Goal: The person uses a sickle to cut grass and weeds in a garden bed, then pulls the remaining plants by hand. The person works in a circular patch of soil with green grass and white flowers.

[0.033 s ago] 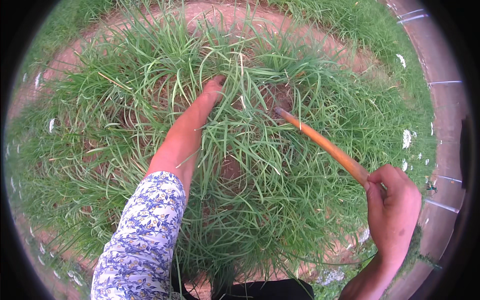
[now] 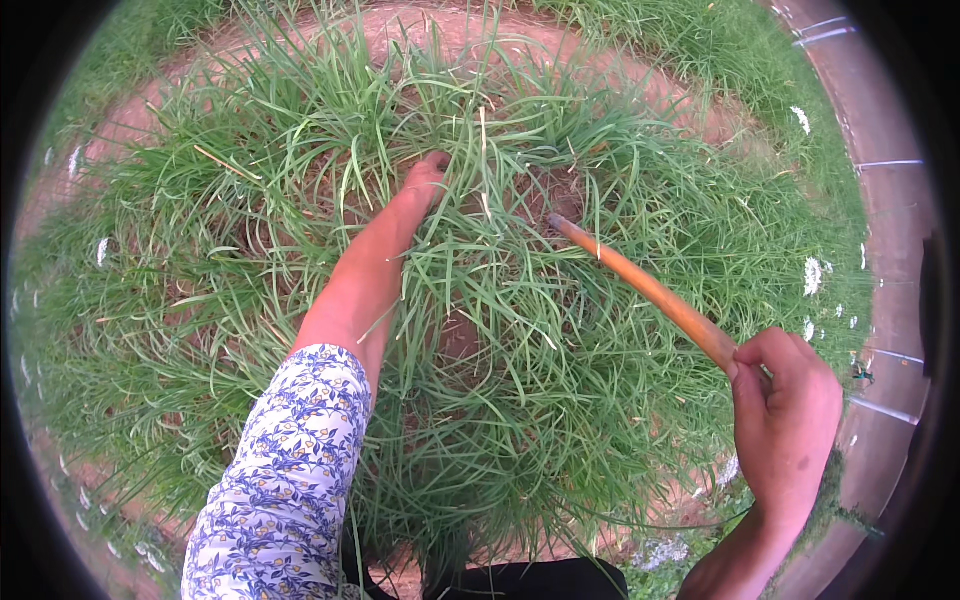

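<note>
Nearest, at lower right: right hand (image 2: 785, 420) curled in a fist around the near end of an orange-brown wooden handle (image 2: 650, 290). Smooth, round and slightly glossy, slanting up and left from the fist toward the middle of the clump, far end sunk among blades beside a patch of bare reddish soil (image 2: 545, 190); whatever tool head sits there, hidden by grass. At lower left: blue-and-white flowered sleeve (image 2: 285, 480), bare forearm running up from it. Further in: left hand (image 2: 425, 185) pushed into a grass clump (image 2: 480, 330), fingers buried among the blades, so grip not possible to tell. Long, thin green blades fanning outward in every direction, draped over the forearm and masking the ground below.

Against the earlier frame: nothing different, same instant, both hands and handle in identical places.

Beyond: ring of bare reddish earth (image 2: 400, 25) around the clump, more grass past it at the top. Far right: pale paved strip (image 2: 890, 200) with thin lines across, small white flecks (image 2: 812, 275) near its edge.
</note>
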Action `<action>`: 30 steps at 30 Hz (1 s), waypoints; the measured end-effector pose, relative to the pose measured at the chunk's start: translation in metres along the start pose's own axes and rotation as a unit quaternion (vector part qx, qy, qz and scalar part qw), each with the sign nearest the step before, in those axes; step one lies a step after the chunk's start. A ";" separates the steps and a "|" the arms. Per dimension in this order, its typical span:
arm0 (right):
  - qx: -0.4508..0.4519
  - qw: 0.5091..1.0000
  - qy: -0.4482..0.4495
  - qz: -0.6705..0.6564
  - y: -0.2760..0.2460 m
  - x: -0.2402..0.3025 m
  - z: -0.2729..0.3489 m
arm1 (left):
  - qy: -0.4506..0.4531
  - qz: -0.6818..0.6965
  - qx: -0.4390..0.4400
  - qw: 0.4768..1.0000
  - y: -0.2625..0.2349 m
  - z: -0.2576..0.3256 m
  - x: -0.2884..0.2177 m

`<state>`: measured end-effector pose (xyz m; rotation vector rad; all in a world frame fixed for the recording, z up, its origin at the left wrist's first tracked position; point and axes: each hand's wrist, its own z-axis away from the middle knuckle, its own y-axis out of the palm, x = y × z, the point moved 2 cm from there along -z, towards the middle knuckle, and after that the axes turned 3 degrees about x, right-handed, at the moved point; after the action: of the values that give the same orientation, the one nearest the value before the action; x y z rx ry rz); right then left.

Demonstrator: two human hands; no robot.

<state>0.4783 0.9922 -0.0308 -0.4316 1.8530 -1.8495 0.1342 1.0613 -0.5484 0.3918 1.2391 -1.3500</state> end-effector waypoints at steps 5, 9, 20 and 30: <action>0.002 1.000 -0.003 0.001 0.001 0.002 -0.001 | 0.015 0.134 0.025 0.991 0.018 -0.023 0.035; -0.001 1.000 0.011 0.003 0.002 -0.001 0.000 | 0.040 0.137 0.078 0.987 0.021 -0.002 0.023; -0.026 0.998 -0.041 -0.029 -0.004 0.012 -0.009 | 0.131 0.178 0.003 0.975 -0.015 -0.065 0.098; -0.004 0.998 0.012 0.056 0.000 0.002 -0.002 | 0.090 -0.096 -0.022 0.991 0.012 0.021 -0.014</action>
<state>0.4754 0.9929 -0.0306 -0.3011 1.8611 -1.7813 0.1568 1.0548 -0.5342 0.3772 1.4849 -1.4706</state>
